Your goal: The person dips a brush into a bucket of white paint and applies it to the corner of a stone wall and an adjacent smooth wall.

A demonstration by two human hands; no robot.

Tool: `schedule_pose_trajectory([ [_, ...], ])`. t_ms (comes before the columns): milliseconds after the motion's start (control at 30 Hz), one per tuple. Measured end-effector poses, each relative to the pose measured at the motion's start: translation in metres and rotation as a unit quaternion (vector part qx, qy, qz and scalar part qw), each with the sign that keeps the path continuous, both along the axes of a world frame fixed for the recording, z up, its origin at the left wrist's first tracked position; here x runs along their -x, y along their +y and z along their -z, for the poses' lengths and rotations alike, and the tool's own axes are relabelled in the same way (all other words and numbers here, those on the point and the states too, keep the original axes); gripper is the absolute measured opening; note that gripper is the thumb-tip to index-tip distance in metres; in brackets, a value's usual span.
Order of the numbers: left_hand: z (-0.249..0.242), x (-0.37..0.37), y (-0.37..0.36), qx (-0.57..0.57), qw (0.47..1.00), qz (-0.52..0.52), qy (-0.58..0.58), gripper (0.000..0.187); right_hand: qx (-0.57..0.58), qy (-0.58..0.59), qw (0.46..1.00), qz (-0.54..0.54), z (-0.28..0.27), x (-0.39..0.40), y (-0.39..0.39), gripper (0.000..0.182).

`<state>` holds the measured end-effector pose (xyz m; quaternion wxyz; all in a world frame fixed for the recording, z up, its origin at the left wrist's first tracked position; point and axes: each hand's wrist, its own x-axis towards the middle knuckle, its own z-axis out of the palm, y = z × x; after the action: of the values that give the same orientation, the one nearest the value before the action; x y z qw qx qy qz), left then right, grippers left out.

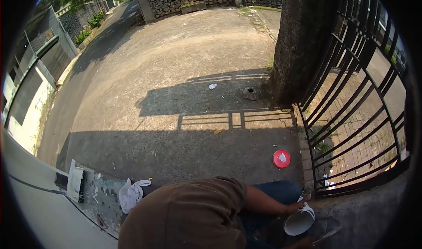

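My left hand (293,208) is closed at the rim of a white bucket (299,223) beside my bent knee. White smears mark the rim, and the bucket's inside looks pale. Low in the view, my right hand (306,243) is partly cut off by the bottom edge. It grips a thin, flat tool (327,235) just below and right of the bucket. My brown-shirted back and shoulder fill the lower middle. A red lid (281,159) with a white patch lies on the concrete above my knee.
A black barred gate (351,134) and a dark pillar (299,51) stand at the right. White cloth (131,195) rests on the spotted ledge (102,196) at lower left. A small drain hole (251,90) lies before the pillar. A road (94,64) runs along the left.
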<state>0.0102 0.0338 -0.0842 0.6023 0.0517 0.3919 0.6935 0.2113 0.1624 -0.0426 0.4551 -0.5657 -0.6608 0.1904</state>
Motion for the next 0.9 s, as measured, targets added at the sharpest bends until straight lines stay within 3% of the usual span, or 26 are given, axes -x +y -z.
schedule_pose_trajectory([
  [33,0.012,-0.002,0.007,0.018,0.997,0.015,0.072,0.113,0.002,0.004,1.000,-0.011,-0.004,0.004,-0.006,0.048],
  [133,-0.021,-0.006,-0.007,0.058,0.996,0.006,0.063,0.123,0.004,0.018,0.999,-0.047,-0.032,0.022,-0.037,0.045],
  [167,-0.031,-0.005,-0.014,0.065,0.994,0.021,0.084,0.127,0.003,0.023,0.998,-0.059,-0.069,0.034,-0.068,0.044],
  [200,-0.034,-0.007,-0.017,0.060,0.994,0.020,0.090,0.127,0.001,0.030,0.997,-0.070,-0.093,0.041,-0.084,0.043],
  [367,-0.083,-0.010,-0.049,0.038,0.994,0.040,0.098,0.120,-0.037,0.094,0.987,-0.121,-0.077,0.022,-0.060,0.038],
  [433,-0.113,-0.013,-0.064,0.081,0.994,0.063,0.050,0.113,-0.048,0.118,0.981,-0.145,-0.073,0.020,-0.060,0.036],
  [500,-0.113,-0.017,-0.065,0.065,0.995,0.051,0.057,0.112,-0.057,0.139,0.975,-0.165,-0.028,0.019,-0.026,0.035],
  [533,-0.113,-0.020,-0.066,0.056,0.996,0.045,0.050,0.111,-0.061,0.146,0.972,-0.171,0.073,0.004,0.047,0.034],
  [567,-0.112,-0.024,-0.066,0.047,0.997,0.040,0.043,0.110,-0.067,0.154,0.972,-0.166,0.080,0.004,0.061,0.034],
  [633,-0.108,-0.029,-0.065,0.032,0.999,0.037,0.024,0.109,-0.103,0.001,0.974,-0.204,0.080,-0.011,0.068,0.032],
  [667,-0.104,-0.031,-0.063,0.025,0.999,0.036,0.014,0.108,-0.005,-0.109,0.975,-0.195,0.024,-0.010,0.028,0.031],
  [700,-0.101,-0.031,-0.061,0.019,0.999,0.034,0.004,0.107,-0.044,-0.045,0.988,-0.142,-0.044,-0.008,-0.038,0.029],
  [733,-0.096,-0.031,-0.058,0.017,0.999,0.039,0.009,0.107,-0.046,-0.041,0.989,-0.136,-0.021,-0.012,-0.011,0.029],
  [800,-0.085,-0.033,-0.053,0.029,0.997,0.049,0.044,0.102,0.026,-0.060,0.953,-0.296,0.006,-0.031,0.022,0.033],
  [833,-0.068,-0.029,-0.045,0.021,0.994,0.040,0.096,0.105,0.062,-0.067,0.923,-0.374,0.064,-0.038,0.063,0.035],
  [867,-0.070,-0.030,-0.046,0.020,0.994,0.042,0.100,0.105,0.059,-0.063,0.924,-0.372,0.049,-0.038,0.052,0.035],
  [900,-0.063,-0.028,-0.046,0.043,0.991,0.046,0.122,0.109,0.117,-0.138,0.928,-0.326,0.022,-0.035,0.034,0.037],
])
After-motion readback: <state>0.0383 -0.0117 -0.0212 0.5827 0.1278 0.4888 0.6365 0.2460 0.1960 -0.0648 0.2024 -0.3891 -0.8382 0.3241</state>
